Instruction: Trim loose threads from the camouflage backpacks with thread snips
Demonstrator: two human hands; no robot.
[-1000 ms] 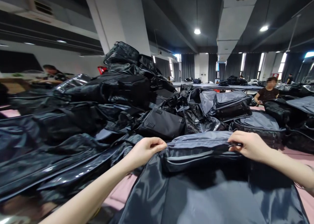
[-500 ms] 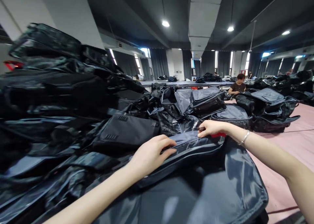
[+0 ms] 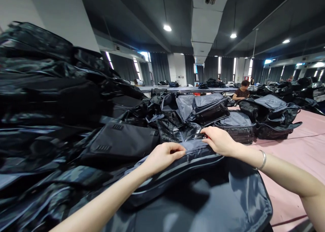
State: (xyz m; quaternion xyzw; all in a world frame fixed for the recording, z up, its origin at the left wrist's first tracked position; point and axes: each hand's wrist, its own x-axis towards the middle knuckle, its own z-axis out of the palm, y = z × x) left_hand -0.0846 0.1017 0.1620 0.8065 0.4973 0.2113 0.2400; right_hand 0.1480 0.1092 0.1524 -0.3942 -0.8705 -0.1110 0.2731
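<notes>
An open dark bag [image 3: 177, 205] with shiny grey lining lies in front of me. My left hand [image 3: 166, 155] pinches the edge of its raised, zippered side, thumb and fingers together. Farther right along the same edge, my right hand [image 3: 218, 140] is closed, its fingertips at the fabric. Small thread snips [image 3: 205, 135] sit in that hand, almost wholly covered by the fingers; only a dark and reddish bit shows. Between both hands runs a strip of grey lining [image 3: 194, 144].
Black and camouflage bags [image 3: 45, 89] are piled high on my left. A flat black bag [image 3: 124, 140] lies beyond my left hand. More open bags [image 3: 208, 105] stand ahead on the pink tabletop [image 3: 286, 157]. A co-worker [image 3: 242, 90] sits farther back.
My left hand has closed its fingers on the bag's edge. My right hand has turned, so the snips' blades and red handle are now mostly hidden. The view has shifted slightly right.
</notes>
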